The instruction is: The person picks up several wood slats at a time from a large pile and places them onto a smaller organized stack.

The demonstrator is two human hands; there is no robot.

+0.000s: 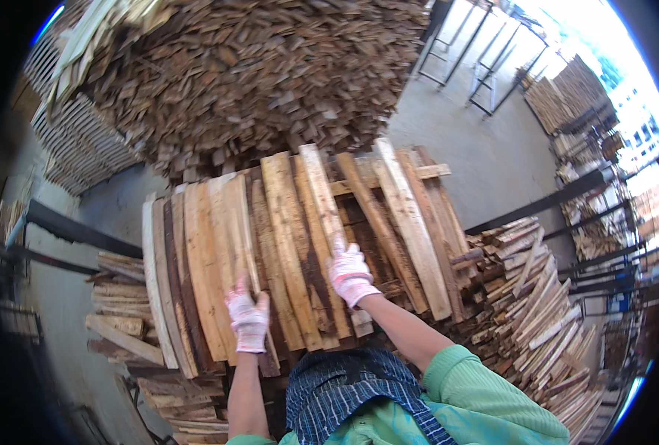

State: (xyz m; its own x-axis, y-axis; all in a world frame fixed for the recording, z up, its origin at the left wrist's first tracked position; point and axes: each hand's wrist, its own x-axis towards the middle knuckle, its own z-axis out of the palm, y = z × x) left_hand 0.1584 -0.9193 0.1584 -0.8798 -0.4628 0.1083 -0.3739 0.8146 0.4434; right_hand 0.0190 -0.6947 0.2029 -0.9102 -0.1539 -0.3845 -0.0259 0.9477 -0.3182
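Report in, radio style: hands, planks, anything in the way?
Left hand gloved, at planks. Right hand gloved, on a pale plank. Planks side by side, some gaps. Nothing visibly blocking either hand.

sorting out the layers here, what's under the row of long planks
Under the long planks, a pale crosspiece shows near the far right end, and darker wood shows through the gap beside the right hand. Most of the rest is covered by the planks.
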